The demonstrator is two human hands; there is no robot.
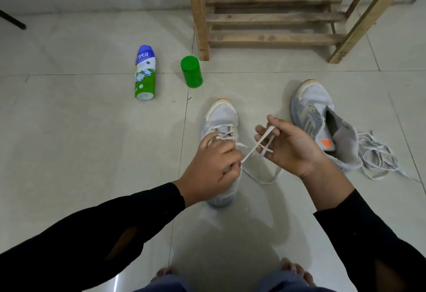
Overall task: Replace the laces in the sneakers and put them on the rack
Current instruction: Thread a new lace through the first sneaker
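Observation:
A grey-white sneaker [222, 116] stands on the floor in front of me, toe pointing away, with a white lace [250, 151] threaded through its eyelets. My left hand [208, 169] rests over the sneaker's opening and pinches the lace near the top eyelets. To the right, my right hand [292, 146] holds the lace wound around its fingers, pulled taut. A loop of lace hangs down to the floor between both hands. The second sneaker [313, 112] lies unlaced at the right, tongue open. A loose pile of white laces [375, 155] lies beside it.
A wooden rack [272, 17] with slatted shelves stands at the back. A blue-green powder bottle [144, 72] lies on the tiled floor at the left, a green cylindrical container [191, 71] next to it. A dark stand leg [13, 21] shows at far left. My toes show at the bottom edge.

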